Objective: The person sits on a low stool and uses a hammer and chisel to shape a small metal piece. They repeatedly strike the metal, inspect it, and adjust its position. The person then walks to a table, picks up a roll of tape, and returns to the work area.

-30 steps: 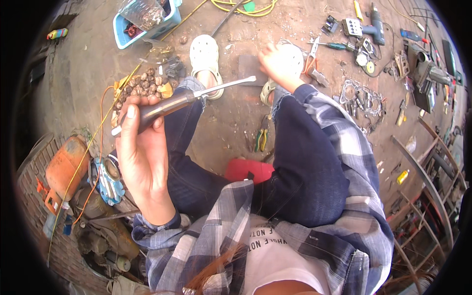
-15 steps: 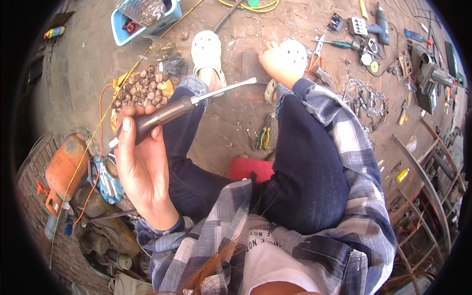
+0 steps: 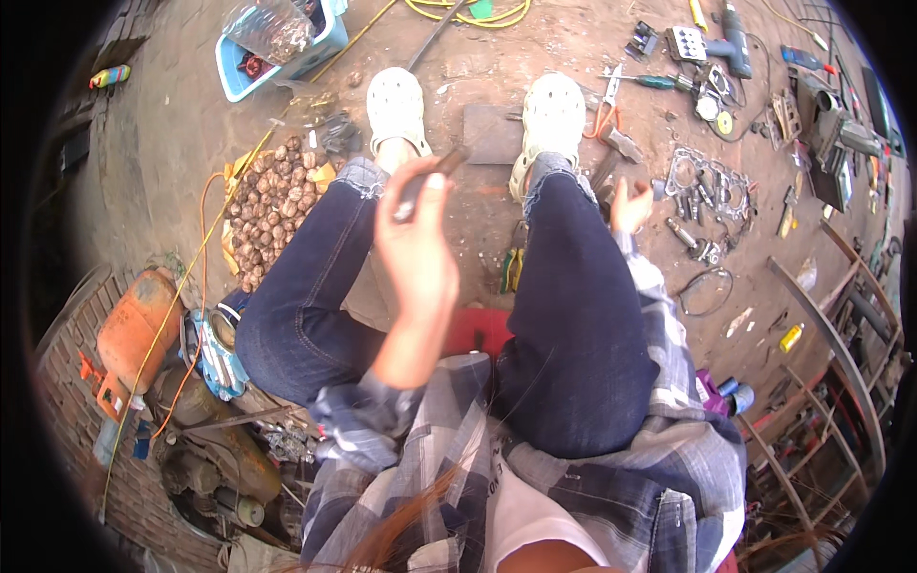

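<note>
In the middle, my left hand (image 3: 420, 229) is closed around a dark-handled screwdriver (image 3: 452, 159), angled away from me and partly hidden by my fingers. My right hand (image 3: 632, 208) is down on the outer side of my right leg, fingers curled among metal tools; what they hold is unclear. A hammer (image 3: 624, 145) and orange-handled scissors (image 3: 607, 116) lie beside my right shoe. A dark flat plate (image 3: 489, 129) sits between my shoes. Yellow-and-green pliers (image 3: 510, 270) are between my legs. A pile of walnuts (image 3: 277, 196) lies left of my left leg.
A blue bin (image 3: 229, 67) stands at upper left, an orange tank (image 3: 134, 329) at left with cables running past. Power tools (image 3: 735, 53), gaskets (image 3: 712, 181) and metal parts crowd the right, above a metal rack (image 3: 831, 363). A red object (image 3: 478, 329) is under me.
My left hand has moved right and forward, turning the screwdriver away from me. My right hand has pulled back from the right shoe to the ground outside my right leg.
</note>
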Action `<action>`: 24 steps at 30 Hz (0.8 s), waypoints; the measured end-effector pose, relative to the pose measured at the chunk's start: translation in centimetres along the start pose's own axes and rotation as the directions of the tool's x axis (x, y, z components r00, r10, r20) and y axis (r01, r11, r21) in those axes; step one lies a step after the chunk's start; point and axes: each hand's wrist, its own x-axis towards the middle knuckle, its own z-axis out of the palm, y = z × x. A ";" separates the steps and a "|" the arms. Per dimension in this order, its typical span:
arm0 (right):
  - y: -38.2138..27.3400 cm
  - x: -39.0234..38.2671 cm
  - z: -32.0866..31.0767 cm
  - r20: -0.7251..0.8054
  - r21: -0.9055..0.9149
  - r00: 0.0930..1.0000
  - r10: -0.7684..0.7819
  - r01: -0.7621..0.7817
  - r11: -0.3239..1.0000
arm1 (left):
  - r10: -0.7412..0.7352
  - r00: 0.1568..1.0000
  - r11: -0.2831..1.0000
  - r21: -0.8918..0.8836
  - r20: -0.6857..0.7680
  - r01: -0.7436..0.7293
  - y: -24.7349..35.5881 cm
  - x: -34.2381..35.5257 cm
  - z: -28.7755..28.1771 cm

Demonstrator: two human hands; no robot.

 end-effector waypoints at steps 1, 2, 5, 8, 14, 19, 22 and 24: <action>1.2 -1.4 -0.3 -0.013 -0.114 1.000 0.002 -0.003 0.993 | 0.042 0.999 0.991 0.124 -0.017 -0.040 -1.7 -0.1 0.6; 4.1 -2.1 0.1 -0.087 -0.174 0.996 -0.022 0.006 0.985 | 0.050 0.998 0.996 0.074 0.024 -0.051 -3.3 -0.2 1.9; 6.2 -4.9 1.4 -0.113 -0.218 0.979 0.169 -0.190 0.957 | 0.161 0.981 0.939 0.289 0.104 -0.185 -6.6 0.2 2.6; 1.1 -5.2 5.2 -0.010 -0.103 0.958 0.287 -0.286 0.953 | 0.267 0.952 0.863 0.404 0.148 -0.305 -8.6 0.5 2.3; -7.0 -2.6 9.0 0.056 0.046 0.928 0.369 -0.371 0.927 | 0.301 0.912 0.796 0.453 0.279 -0.401 -10.5 0.7 2.9; -10.0 -0.6 6.4 -0.156 0.204 0.988 0.004 0.028 0.979 | 0.282 0.935 0.804 0.479 0.213 -0.352 -10.6 0.3 2.4; -14.7 0.3 2.9 0.007 0.225 0.784 -0.620 0.603 0.765 | 0.268 0.957 0.841 0.458 0.112 -0.289 -10.1 0.4 1.9; -17.7 1.6 3.2 0.203 0.146 0.498 -0.843 0.836 0.529 | 0.252 0.963 0.872 0.410 0.095 -0.269 -10.4 0.6 2.7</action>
